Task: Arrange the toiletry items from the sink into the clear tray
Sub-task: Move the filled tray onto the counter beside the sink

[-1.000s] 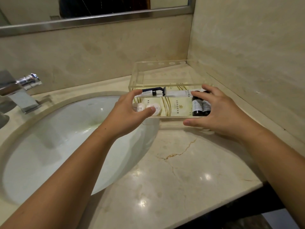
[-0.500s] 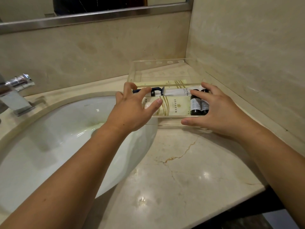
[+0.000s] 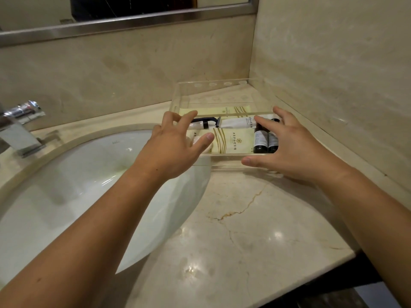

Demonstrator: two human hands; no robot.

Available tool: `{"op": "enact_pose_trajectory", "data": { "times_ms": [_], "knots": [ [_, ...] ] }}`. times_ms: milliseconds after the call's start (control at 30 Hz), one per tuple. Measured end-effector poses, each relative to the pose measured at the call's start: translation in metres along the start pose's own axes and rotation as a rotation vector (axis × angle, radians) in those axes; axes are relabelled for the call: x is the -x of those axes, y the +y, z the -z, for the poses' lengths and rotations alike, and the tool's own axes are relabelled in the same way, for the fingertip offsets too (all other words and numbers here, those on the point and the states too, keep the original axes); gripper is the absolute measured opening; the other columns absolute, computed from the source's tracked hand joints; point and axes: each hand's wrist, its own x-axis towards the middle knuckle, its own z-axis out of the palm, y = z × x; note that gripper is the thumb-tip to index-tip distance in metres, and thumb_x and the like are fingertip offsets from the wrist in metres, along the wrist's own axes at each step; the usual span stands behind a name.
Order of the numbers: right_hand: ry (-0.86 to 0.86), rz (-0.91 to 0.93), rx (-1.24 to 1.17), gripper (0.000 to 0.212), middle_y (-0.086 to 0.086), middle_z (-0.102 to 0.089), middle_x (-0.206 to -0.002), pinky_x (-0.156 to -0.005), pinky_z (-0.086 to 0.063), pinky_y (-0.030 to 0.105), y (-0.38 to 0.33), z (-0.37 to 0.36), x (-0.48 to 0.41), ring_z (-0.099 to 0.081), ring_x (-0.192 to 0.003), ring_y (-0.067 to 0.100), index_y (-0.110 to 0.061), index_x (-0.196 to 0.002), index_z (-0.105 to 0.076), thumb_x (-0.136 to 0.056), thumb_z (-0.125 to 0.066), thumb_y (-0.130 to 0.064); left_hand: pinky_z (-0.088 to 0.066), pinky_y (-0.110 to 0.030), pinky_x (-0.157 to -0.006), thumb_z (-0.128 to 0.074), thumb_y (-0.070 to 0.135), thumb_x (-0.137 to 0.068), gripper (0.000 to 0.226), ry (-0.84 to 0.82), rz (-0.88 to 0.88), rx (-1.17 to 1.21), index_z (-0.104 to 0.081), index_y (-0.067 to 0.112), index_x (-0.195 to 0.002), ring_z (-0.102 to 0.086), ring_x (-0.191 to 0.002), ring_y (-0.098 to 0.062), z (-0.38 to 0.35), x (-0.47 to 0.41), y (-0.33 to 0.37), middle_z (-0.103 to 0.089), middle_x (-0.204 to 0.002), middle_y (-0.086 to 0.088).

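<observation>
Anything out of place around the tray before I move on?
Nothing looks spilled or damaged. One oddity: the clear tray seems to sit with its left end overhanging the sink bowl, by the left hand. The razor, tube and bottles lie inside.

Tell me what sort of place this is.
Probably a hotel bathroom: a sink set in a marble counter, a mirror above it, and a clear tray holding small bottles.
</observation>
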Motion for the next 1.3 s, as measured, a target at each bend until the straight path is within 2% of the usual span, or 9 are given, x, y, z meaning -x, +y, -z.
{"op": "enact_pose_trajectory", "data": {
  "times_ms": [100, 200, 367, 433, 567, 733, 933, 1100, 1300],
  "knots": [
    [0.092, 0.007, -0.067, 0.098, -0.004, -0.03, -0.152, -0.103, -0.032, 0.022, 0.0, -0.001, 0.0, -0.043, -0.131, 0.013, -0.034, -0.141, -0.048, -0.056, -0.085, -0.066, -0.046, -0.045, -0.104, -0.042, 0.08, -0.087, 0.073, -0.007, -0.052, 0.017, -0.034, 0.043, -0.15, -0.042, -0.138, -0.029, 0.002, 0.004, -0.006, -0.026, -0.155, 0.003],
    [0.134, 0.013, -0.068, 0.09, -0.008, -0.037, -0.141, -0.101, -0.036, 0.023, 0.002, -0.002, -0.001, -0.041, -0.118, 0.006, -0.031, -0.131, -0.055, -0.054, -0.084, -0.067, -0.044, -0.045, -0.107, -0.048, 0.082, -0.082, 0.079, -0.067, -0.099, 0.022, -0.036, 0.042, -0.148, -0.037, -0.142, -0.027, 0.002, 0.007, -0.013, -0.02, -0.157, 0.011],
    [0.154, 0.017, -0.041, 0.093, -0.008, -0.038, -0.148, -0.106, -0.029, 0.021, 0.004, -0.005, -0.002, -0.042, -0.132, 0.009, -0.029, -0.139, -0.057, -0.058, -0.082, -0.069, -0.051, -0.041, -0.102, -0.056, 0.081, -0.077, 0.085, -0.011, -0.129, 0.058, -0.038, 0.036, -0.147, -0.046, -0.134, -0.019, -0.002, 0.008, -0.023, -0.023, -0.155, 0.014],
    [0.171, 0.008, -0.051, 0.093, -0.009, -0.039, -0.146, -0.106, -0.029, 0.02, 0.004, -0.006, -0.002, -0.041, -0.129, 0.006, -0.029, -0.141, -0.057, -0.06, -0.081, -0.069, -0.051, -0.038, -0.101, -0.059, 0.08, -0.075, 0.087, 0.044, -0.12, 0.083, -0.038, 0.034, -0.147, -0.048, -0.133, -0.018, -0.004, 0.008, -0.025, -0.027, -0.154, 0.011],
    [0.198, -0.005, -0.058, 0.093, -0.01, -0.039, -0.14, -0.104, -0.028, 0.017, 0.001, -0.009, -0.002, -0.037, -0.118, 0.0, -0.03, -0.144, -0.056, -0.063, -0.08, -0.069, -0.04, -0.047, -0.113, -0.064, 0.082, -0.068, 0.103, 0.103, -0.046, 0.143, -0.029, 0.035, -0.153, -0.033, -0.145, -0.023, -0.007, 0.005, -0.029, -0.02, -0.16, 0.008],
    [0.163, 0.006, -0.038, 0.092, -0.011, -0.042, -0.147, -0.103, -0.026, 0.014, 0.0, -0.011, -0.002, -0.041, -0.134, 0.006, -0.029, -0.148, -0.051, -0.069, -0.077, -0.068, -0.032, -0.049, -0.118, -0.063, 0.084, -0.068, 0.112, 0.018, -0.011, 0.189, -0.014, 0.04, -0.159, -0.018, -0.155, -0.022, -0.011, 0.001, -0.034, -0.002, -0.17, 0.011],
    [0.094, 0.012, 0.022, 0.095, -0.013, -0.035, -0.155, -0.113, -0.029, 0.024, 0.0, -0.009, -0.006, -0.036, -0.142, 0.01, -0.03, -0.152, -0.044, -0.072, -0.069, -0.074, -0.037, -0.039, -0.111, -0.067, 0.078, -0.071, 0.107, 0.026, -0.018, 0.21, -0.02, 0.037, -0.158, -0.033, -0.148, -0.022, -0.011, 0.001, -0.032, -0.006, -0.168, 0.008],
    [0.015, 0.013, 0.033, 0.095, -0.011, -0.031, -0.157, -0.113, -0.033, 0.025, -0.001, -0.003, -0.011, -0.038, -0.14, 0.01, -0.028, -0.155, -0.039, -0.076, -0.065, -0.074, -0.041, -0.041, -0.109, -0.067, 0.079, -0.069, 0.109, 0.017, 0.0, 0.186, -0.021, 0.036, -0.158, -0.038, -0.144, -0.025, -0.008, -0.006, -0.031, -0.01, -0.166, 0.006],
    [0.116, -0.014, 0.0, 0.091, -0.009, -0.024, -0.151, -0.11, -0.024, 0.023, 0.003, -0.013, -0.008, -0.024, -0.145, 0.009, -0.027, -0.154, -0.04, -0.079, -0.065, -0.072, -0.044, -0.044, -0.108, -0.069, 0.081, -0.065, 0.11, 0.067, 0.033, 0.212, -0.023, 0.037, -0.155, -0.041, -0.142, -0.026, -0.012, -0.01, -0.031, -0.017, -0.163, 0.007]
  ]
}}
